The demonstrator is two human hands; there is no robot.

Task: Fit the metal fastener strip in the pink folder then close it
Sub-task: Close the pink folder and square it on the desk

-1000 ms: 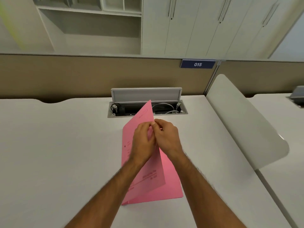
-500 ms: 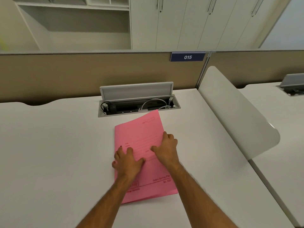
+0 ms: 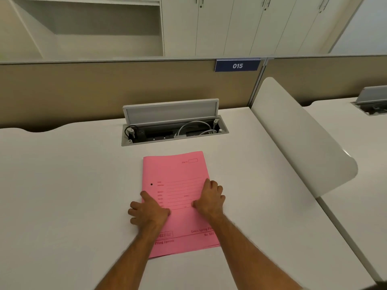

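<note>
The pink folder (image 3: 177, 178) lies closed and flat on the white desk (image 3: 62, 185), printed cover up, with a small dark hole near its left edge. My left hand (image 3: 147, 210) rests palm down on the folder's left edge, fingers spread partly onto the desk. On the folder's right edge, my right hand (image 3: 211, 198) presses flat with fingers apart. The metal fastener strip is hidden; only the hole in the cover shows.
An open cable tray (image 3: 173, 130) with a raised lid and white cables sits in the desk just beyond the folder. A white curved divider panel (image 3: 301, 139) stands to the right. A tan partition (image 3: 104, 91) with a blue "015" sign (image 3: 237, 65) runs along the back.
A second ago the folder cover stood raised with both hands pinching near its upper edge. The cover came down flat, and both hands have slid outward to the folder's left and right edges.
</note>
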